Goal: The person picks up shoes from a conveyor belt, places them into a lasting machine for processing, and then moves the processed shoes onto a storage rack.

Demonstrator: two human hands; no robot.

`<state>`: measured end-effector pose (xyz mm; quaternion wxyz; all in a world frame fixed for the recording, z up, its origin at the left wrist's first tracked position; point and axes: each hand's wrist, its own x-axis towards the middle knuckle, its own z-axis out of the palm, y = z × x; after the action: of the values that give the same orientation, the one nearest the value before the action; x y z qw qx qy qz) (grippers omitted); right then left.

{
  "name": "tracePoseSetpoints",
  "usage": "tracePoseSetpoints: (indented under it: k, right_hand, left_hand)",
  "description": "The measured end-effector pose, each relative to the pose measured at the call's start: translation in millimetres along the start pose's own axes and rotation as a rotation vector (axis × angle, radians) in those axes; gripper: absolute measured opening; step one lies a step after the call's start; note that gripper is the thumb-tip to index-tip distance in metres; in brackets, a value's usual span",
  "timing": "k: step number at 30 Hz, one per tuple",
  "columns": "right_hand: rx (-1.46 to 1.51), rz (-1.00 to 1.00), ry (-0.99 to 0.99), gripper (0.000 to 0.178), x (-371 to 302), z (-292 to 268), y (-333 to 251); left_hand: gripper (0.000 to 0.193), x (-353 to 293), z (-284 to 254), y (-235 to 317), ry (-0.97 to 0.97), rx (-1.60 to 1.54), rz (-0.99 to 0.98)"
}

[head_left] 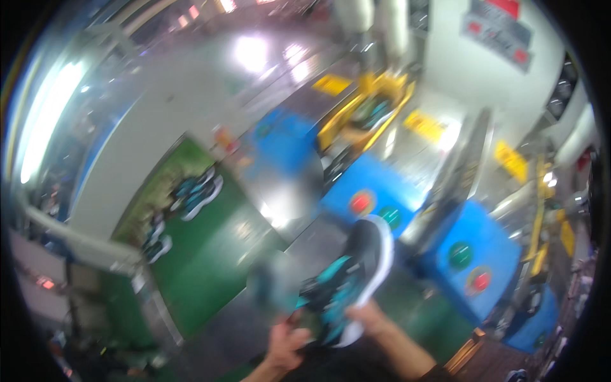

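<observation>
A black and teal sneaker [340,286] with a white sole is held up in front of me, its sole edge turned to the right. My right hand [369,316] is closed around the sole side near its lower end. At the shoe's lower left, my left hand [286,340] has its fingers curled against the teal edge of the upper; motion blur softens the fingertips. Two similar sneakers, one farther off [197,193] and one nearer [156,240], lie on a green belt [216,267] to the left.
Ahead stands a machine with blue control boxes, the nearer ones bearing red [361,203] and green [459,255] buttons. Another shoe [377,113] sits inside a yellow-framed station [328,134]. A metal rail [156,305] edges the belt; a bright tube lamp [51,121] is at far left.
</observation>
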<state>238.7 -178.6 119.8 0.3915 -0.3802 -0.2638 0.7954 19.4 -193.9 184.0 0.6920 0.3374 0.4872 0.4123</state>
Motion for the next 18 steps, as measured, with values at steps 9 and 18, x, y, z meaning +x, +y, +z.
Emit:
tracePoseSetpoints:
  k: [9, 18]
  right_hand:
    - [0.355, 0.459, 0.05, 0.059, -30, 109, 47]
    - [-1.323, -0.086, 0.693, 0.095, 124, 127, 179]
  left_hand:
    - [0.047, -6, -36, 49, -0.315, 0.072, 0.582]
    - [0.024, -1, -217, 37, 0.449, -0.12, 0.302]
